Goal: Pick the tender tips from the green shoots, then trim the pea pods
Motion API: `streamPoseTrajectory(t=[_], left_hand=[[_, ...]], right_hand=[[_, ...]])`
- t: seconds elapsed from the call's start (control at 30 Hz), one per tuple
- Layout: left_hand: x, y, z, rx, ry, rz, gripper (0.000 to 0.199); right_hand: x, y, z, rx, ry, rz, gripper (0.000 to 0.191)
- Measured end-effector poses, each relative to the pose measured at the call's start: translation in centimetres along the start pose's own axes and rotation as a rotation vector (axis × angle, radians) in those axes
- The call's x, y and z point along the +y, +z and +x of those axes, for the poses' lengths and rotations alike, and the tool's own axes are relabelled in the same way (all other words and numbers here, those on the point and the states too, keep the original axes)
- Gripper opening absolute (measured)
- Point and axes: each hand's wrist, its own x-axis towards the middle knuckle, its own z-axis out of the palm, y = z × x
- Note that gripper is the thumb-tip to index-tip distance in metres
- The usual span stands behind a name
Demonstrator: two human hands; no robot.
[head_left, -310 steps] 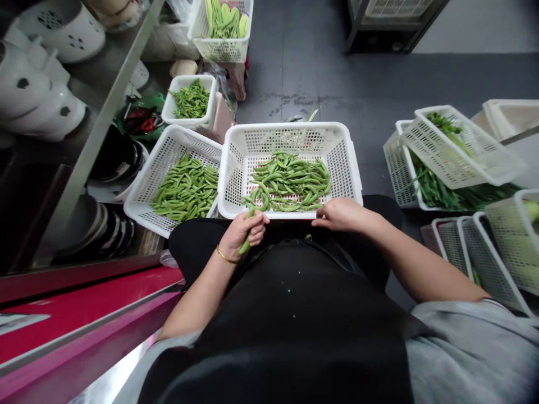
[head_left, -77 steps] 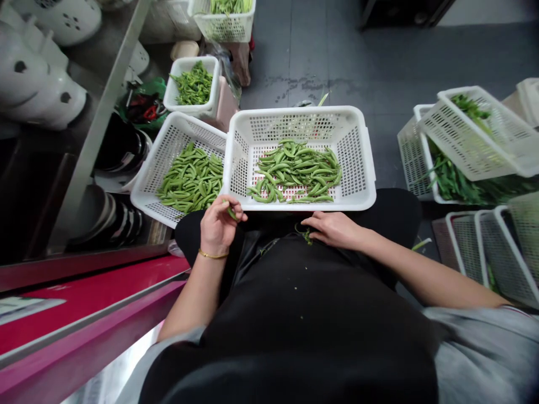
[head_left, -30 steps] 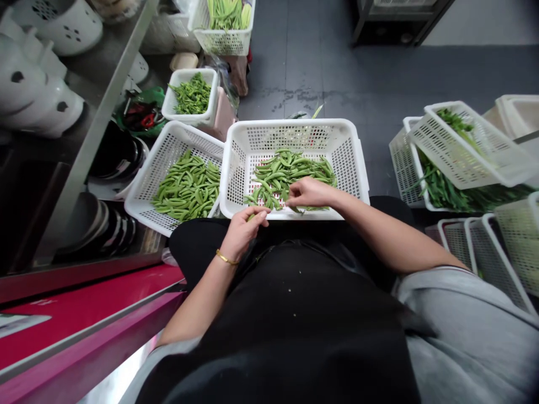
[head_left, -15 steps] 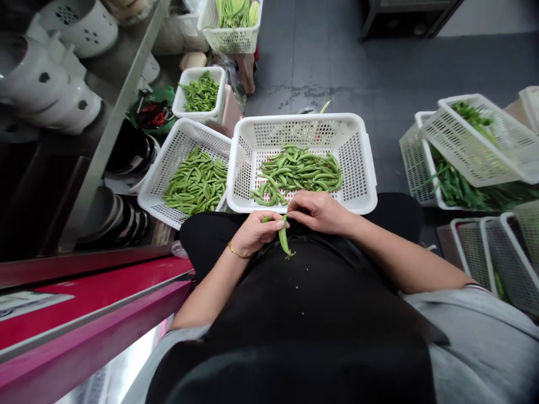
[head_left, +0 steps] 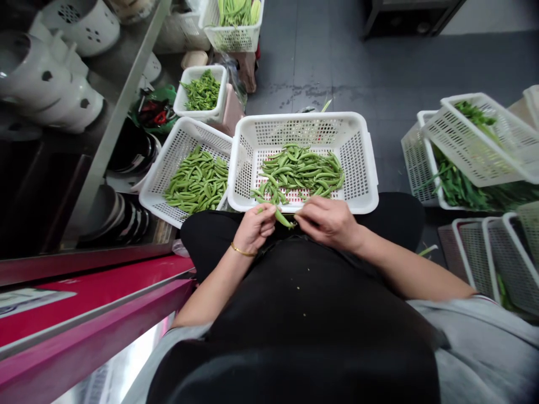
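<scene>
My left hand (head_left: 256, 229) is closed in a pinch on a green pea pod (head_left: 284, 219), which slants down to the right over the near rim of the white basket. Another bit of green (head_left: 260, 210) shows at its knuckles, mostly hidden. My right hand (head_left: 328, 221) is closed too, thumb and finger pinched beside the pod's stem end; what lies between them is too small to make out. The perforated white basket (head_left: 370, 168) before me holds a heap of pea pods (head_left: 303, 168). More pods (head_left: 197, 182) fill part of a second white basket (head_left: 158, 193) at its left.
A small tub of green vegetables (head_left: 202, 92) stands behind the left basket, with a basket of long greens (head_left: 236, 14) beyond. Stacked baskets (head_left: 475, 151) with leafy greens are at right. A metal shelf (head_left: 122, 101) with white pots flanks the left. Tiny scraps lie on my black apron (head_left: 303, 336).
The pod has swung from hanging nearly straight down to a slant toward the right. My right hand has shifted slightly right and down, away from my left hand.
</scene>
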Motion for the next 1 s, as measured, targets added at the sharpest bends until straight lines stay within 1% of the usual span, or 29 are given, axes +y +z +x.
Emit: streamPoseTrajectory(t=[0.1, 0.17, 0.2, 0.27, 0.33, 0.37, 0.4, 0.43, 0.47, 0.53, 0.6, 0.67, 0.73, 0.8, 0.83, 0.9, 0.97, 1.0], left_hand=[[0.4, -1.0, 0.1, 0.181, 0.196, 0.034, 0.031], [0.6, -1.3, -0.1, 0.235, 0.297, 0.090, 0.030], [0.6, -1.3, -0.2, 0.237, 0.323, 0.130, 0.029], [0.5, -1.1, -0.5, 0.223, 0.355, 0.230, 0.028], [0.3, -0.7, -0.8, 0.208, 0.379, 0.344, 0.027], [0.3, -0.7, -1.0, 0.206, 0.392, 0.402, 0.027], [0.2, -0.7, -1.2, 0.208, 0.409, 0.454, 0.027], [0.2, -0.8, -1.5, 0.207, 0.423, 0.495, 0.027], [0.2, -0.9, -1.7, 0.199, 0.431, 0.523, 0.027], [0.1, -1.2, -2.1, 0.156, 0.412, 0.539, 0.025], [-0.3, -1.2, -2.4, 0.081, 0.343, 0.525, 0.024], [-0.9, -0.9, -2.4, -0.023, 0.256, 0.515, 0.024], [-1.4, -0.4, -2.2, -0.143, 0.190, 0.518, 0.027], [-1.7, 0.2, -1.9, -0.221, 0.163, 0.534, 0.031], [-1.8, 0.3, -1.7, -0.237, 0.165, 0.547, 0.033], [-1.7, 0.4, -1.4, -0.225, 0.188, 0.572, 0.033], [-1.5, 0.1, -1.3, -0.171, 0.207, 0.577, 0.031], [-1.3, -0.2, -1.2, -0.131, 0.216, 0.569, 0.031]], right_hand=[[1.1, -3.1, -1.3, 0.056, 0.093, 0.125, 0.017], [1.8, -4.4, -1.5, 0.005, 0.141, 0.181, 0.014], [2.0, -4.5, -1.5, -0.054, 0.150, 0.192, 0.014], [2.0, -3.3, -0.9, -0.201, 0.137, 0.186, 0.018], [1.5, -0.9, -0.1, -0.333, 0.089, 0.135, 0.024], [1.2, 0.4, 0.4, -0.388, 0.056, 0.099, 0.022], [1.1, 1.5, 0.7, -0.422, 0.027, 0.066, 0.020], [1.0, 2.4, 1.0, -0.426, 0.002, 0.049, 0.022], [1.0, 2.9, 1.1, -0.399, -0.016, 0.053, 0.024], [1.2, 3.0, 1.1, -0.274, -0.030, 0.119, 0.029], [1.3, 2.7, 1.0, -0.131, -0.029, 0.200, 0.031], [1.2, 2.8, 0.8, -0.036, -0.031, 0.218, 0.031], [1.0, 3.5, 0.6, 0.001, -0.060, 0.183, 0.030], [0.8, 4.6, 0.4, 0.002, -0.091, 0.138, 0.030], [0.7, 5.0, 0.3, -0.001, -0.097, 0.119, 0.030], [0.9, 5.0, -0.1, -0.006, -0.094, 0.098, 0.030], [1.4, 4.0, -0.6, 0.006, -0.058, 0.108, 0.030], [1.8, 3.2, -0.9, -0.015, -0.035, 0.131, 0.030]])
